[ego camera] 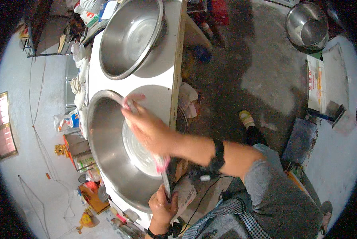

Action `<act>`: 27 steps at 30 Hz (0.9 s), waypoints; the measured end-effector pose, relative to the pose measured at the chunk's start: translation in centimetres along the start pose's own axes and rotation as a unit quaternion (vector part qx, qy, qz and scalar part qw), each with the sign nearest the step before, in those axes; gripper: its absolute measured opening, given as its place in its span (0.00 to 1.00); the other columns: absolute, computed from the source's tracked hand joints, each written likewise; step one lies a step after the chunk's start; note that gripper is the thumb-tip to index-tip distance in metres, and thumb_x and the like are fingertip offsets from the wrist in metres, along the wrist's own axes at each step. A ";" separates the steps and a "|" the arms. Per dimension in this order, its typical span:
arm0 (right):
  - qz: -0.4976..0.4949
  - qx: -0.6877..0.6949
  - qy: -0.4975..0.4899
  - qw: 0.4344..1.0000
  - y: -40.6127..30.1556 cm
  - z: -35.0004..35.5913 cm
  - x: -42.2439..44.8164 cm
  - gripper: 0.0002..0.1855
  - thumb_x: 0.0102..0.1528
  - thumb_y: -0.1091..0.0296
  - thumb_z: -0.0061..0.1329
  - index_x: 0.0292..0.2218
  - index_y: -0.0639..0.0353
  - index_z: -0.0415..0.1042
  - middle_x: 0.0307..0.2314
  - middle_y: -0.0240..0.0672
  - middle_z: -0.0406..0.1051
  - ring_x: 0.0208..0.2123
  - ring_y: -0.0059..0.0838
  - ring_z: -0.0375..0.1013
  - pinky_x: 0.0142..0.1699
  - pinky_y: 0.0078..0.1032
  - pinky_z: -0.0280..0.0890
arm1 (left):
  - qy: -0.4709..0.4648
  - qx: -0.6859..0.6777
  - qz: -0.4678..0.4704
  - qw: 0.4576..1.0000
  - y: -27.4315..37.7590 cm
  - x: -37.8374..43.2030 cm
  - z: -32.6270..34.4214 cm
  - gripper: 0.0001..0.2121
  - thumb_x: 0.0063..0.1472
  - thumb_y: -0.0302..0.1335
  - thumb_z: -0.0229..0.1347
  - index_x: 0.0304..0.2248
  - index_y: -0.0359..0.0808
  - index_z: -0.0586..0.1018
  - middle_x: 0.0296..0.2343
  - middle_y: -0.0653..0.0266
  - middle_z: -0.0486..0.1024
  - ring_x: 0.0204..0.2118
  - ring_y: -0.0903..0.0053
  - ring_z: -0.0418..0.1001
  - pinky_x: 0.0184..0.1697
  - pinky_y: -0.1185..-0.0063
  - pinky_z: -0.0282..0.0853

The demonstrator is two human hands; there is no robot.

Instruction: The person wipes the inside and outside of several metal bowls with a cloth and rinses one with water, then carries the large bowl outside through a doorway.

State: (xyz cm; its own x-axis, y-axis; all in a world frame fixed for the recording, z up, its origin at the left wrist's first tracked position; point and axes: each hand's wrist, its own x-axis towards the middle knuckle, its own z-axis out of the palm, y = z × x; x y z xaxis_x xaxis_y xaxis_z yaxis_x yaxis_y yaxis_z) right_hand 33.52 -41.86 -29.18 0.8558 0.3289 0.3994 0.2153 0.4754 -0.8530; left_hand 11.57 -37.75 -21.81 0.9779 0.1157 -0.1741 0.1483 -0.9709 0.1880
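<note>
A large stainless steel basin (107, 143) stands tilted at the near part of the white table. My right hand (150, 128) reaches across its rim, blurred by motion, with a white and pink cloth (162, 164) held against the basin. Part of the cloth also shows beyond the fingertips. The near rim of the basin is gripped by my left hand (163, 204), thumb and fingers on either side of it. Farther along the table, a second steel basin (130, 38) rests apart from both hands.
The white table (157, 86) is edged by a metal strip. Plastic bags and packages line its wall side. On the concrete floor are a steel pot (307, 27) and a cardboard box (315, 86). A black cable (201, 200) runs below, beside the table. My shoe (246, 117) shows on the floor.
</note>
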 end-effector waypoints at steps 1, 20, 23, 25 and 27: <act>0.068 0.026 -0.079 0.994 0.9 -0.6 2.5 0.22 0.53 0.75 0.36 0.50 0.68 0.55 0.42 0.57 0.61 0.44 0.57 0.60 0.51 0.38 0.57 | 0.001 -0.012 0.002 1.000 -0.2 -0.2 0.2 0.21 0.46 0.25 0.58 0.39 0.25 0.68 0.19 0.51 0.70 0.19 0.56 0.70 0.22 0.71 0.65; -0.049 -0.087 0.141 0.985 2.3 3.7 -11.7 0.27 0.60 0.56 0.28 0.58 0.53 0.43 0.58 0.39 0.42 0.58 0.34 0.47 0.61 0.26 0.44 | -0.013 -0.011 -0.003 1.000 -0.7 -0.7 0.2 0.28 0.52 0.42 0.56 0.43 0.25 0.65 0.22 0.51 0.71 0.22 0.56 0.71 0.25 0.71 0.66; 0.128 0.031 0.077 0.988 6.7 1.5 -9.7 0.28 0.59 0.54 0.31 0.58 0.52 0.45 0.57 0.38 0.44 0.58 0.30 0.48 0.60 0.23 0.46 | -0.044 0.013 -0.022 0.999 -1.1 -1.1 0.1 0.27 0.51 0.39 0.57 0.43 0.24 0.65 0.24 0.50 0.72 0.23 0.55 0.71 0.26 0.70 0.66; 0.257 0.387 0.154 0.872 8.1 2.0 -10.2 0.28 0.59 0.54 0.30 0.58 0.56 0.46 0.57 0.42 0.44 0.59 0.40 0.42 0.61 0.30 0.38 | -0.031 -0.002 -0.012 0.999 -0.7 -0.7 0.3 0.26 0.51 0.37 0.57 0.43 0.24 0.65 0.23 0.50 0.71 0.23 0.55 0.70 0.26 0.70 0.66; 0.349 0.537 0.199 0.742 7.1 2.6 -11.4 0.28 0.59 0.56 0.29 0.57 0.59 0.47 0.57 0.45 0.44 0.60 0.45 0.40 0.61 0.33 0.35 | -0.026 -0.005 -0.013 1.000 -0.9 -0.8 0.7 0.26 0.51 0.37 0.56 0.42 0.25 0.65 0.22 0.50 0.71 0.22 0.55 0.70 0.25 0.70 0.65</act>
State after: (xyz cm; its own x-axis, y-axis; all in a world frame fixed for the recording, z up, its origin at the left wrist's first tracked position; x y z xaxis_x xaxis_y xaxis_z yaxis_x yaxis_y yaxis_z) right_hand 24.08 -40.13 -38.91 0.6997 0.6355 -0.3265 -0.6615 0.7488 0.0398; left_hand 10.59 -37.06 -22.49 0.9648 0.1304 -0.2286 0.1761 -0.9653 0.1926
